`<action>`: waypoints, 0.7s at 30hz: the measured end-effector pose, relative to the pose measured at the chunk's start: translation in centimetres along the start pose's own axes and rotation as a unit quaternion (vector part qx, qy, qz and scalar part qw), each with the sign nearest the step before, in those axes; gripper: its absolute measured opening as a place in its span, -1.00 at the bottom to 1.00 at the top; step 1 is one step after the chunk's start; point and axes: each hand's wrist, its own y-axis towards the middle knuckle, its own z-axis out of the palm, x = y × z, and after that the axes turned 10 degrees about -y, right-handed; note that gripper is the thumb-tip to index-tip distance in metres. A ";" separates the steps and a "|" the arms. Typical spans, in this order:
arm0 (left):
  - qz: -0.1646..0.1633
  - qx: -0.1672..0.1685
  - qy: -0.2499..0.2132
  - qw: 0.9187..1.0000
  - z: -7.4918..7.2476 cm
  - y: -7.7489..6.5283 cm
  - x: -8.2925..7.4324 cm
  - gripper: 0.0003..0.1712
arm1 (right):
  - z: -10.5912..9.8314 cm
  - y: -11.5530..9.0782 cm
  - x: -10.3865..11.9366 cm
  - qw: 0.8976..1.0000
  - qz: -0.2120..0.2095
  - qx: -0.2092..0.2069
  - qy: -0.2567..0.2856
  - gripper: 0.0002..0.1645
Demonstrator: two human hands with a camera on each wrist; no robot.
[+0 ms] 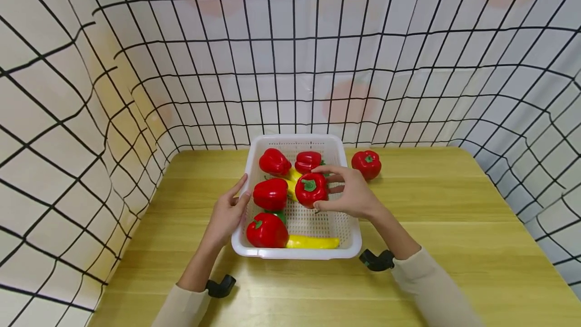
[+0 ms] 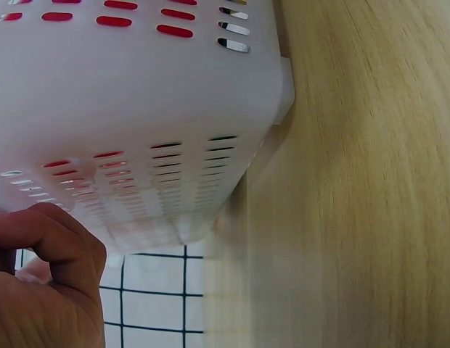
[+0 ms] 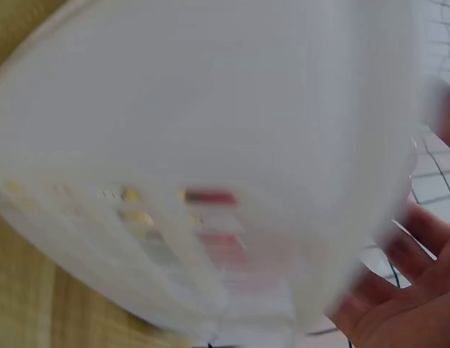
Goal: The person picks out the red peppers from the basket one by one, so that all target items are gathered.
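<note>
My right hand (image 1: 351, 193) holds a red bell pepper (image 1: 311, 189) between thumb and fingers, its green stem facing up, over the white plastic basket (image 1: 353, 236). At the basket's left rim my left hand (image 1: 227, 213) grips the edge, with bent fingers (image 2: 62, 246) against the outer wall. Inside lie several more red bell peppers (image 1: 270, 194), mostly along the left side and far end. A long yellow banana-like piece (image 1: 313, 242) lies along the near wall, with more yellow pieces and a green one partly hidden by peppers. The right wrist view is blurred.
One red bell pepper (image 1: 366, 164) sits on the wooden table (image 1: 436, 226), outside the basket at its far right. A black wire grid (image 1: 290, 69) with a pale sheet behind it encloses the table's back and sides.
</note>
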 end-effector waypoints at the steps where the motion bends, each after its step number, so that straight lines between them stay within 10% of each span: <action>1: -0.002 0.001 -0.005 1.000 0.0 0.0 0.1 -0.42 | -0.3 -0.2 -0.1 1.000 0.001 -0.010 0.004 -0.19; 21: -0.008 0.007 -0.013 1.000 -0.1 -0.1 0.1 -0.42 | -7.5 -3.0 -4.2 0.986 0.045 -0.158 0.002 -0.20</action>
